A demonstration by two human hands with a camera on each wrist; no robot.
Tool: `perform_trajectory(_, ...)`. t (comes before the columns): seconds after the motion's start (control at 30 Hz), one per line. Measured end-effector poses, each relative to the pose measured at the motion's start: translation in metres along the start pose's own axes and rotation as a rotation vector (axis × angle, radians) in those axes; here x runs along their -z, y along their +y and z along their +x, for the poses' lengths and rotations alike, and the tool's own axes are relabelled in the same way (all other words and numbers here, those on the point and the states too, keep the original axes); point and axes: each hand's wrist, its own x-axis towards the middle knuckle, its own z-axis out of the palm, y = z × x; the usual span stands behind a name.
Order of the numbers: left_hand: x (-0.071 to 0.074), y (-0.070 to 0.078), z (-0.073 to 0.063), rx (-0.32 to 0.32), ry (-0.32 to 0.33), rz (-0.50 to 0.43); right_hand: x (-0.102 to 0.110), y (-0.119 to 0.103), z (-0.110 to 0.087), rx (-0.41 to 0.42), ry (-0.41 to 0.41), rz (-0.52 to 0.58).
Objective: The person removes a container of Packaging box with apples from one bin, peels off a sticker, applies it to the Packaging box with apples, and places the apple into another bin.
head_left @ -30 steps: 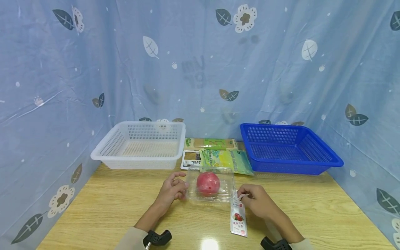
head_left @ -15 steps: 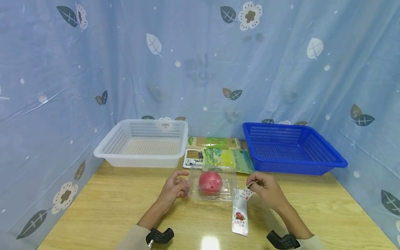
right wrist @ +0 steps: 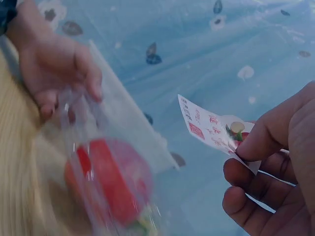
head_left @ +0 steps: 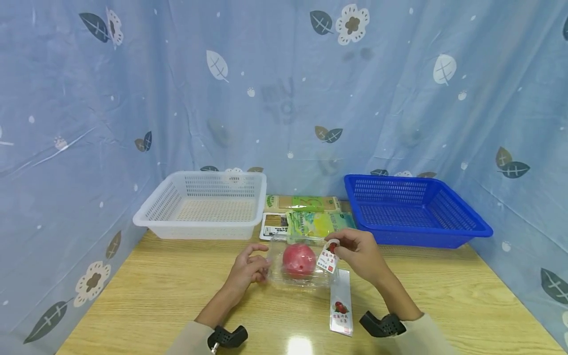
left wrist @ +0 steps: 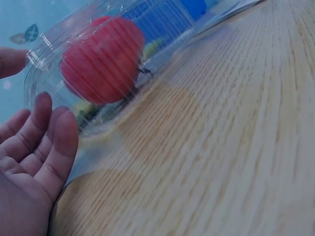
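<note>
A clear plastic box [head_left: 327, 276] with a red apple [head_left: 299, 261] inside lies on the table between the hands. My left hand [head_left: 245, 268] is at its left end, fingers loosely bent, fingertips right at the wall; the left wrist view shows them beside the box's corner [left wrist: 37, 61]. Between thumb and fingers, my right hand [head_left: 358, 251] pinches a white sticker [head_left: 328, 260] with red fruit and red lettering. The sticker hangs over the box's right part in the head view. On the table to the box's right lies a printed sticker strip [head_left: 340, 308].
A white basket [head_left: 201, 230] stands at the back left, a blue basket [head_left: 421, 236] at the back right. Between them lie a green-and-brown packet [head_left: 284, 202], a yellow-green bag [head_left: 317, 224] and a white-edged flat pack [head_left: 273, 224]. A patterned blue curtain [head_left: 284, 98] surrounds the table.
My right hand has peeled the sticker off the strip, lifted it and carried it left over the box's right side. The strip stays on the table; the left hand has barely moved.
</note>
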Motion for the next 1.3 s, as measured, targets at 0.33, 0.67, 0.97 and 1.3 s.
perform_trajectory(0.33,-0.003,-0.002,-0.001,-0.003,0.009,-0.001,-0.037,-0.005,0.018,-0.055,0.011,0.108)
perform_trajectory(0.67,-0.002,-0.001,-0.001,-0.005,0.010,-0.003,-0.049,0.004,0.021,-0.112,-0.006,0.099)
perform_trajectory(0.97,-0.002,-0.004,-0.003,-0.041,0.005,-0.010,-0.052,0.008,0.018,-0.133,-0.011,0.034)
perform_trajectory(1.3,-0.003,-0.003,-0.003,-0.084,0.006,0.009,-0.058,0.007,0.020,-0.118,0.000,-0.001)
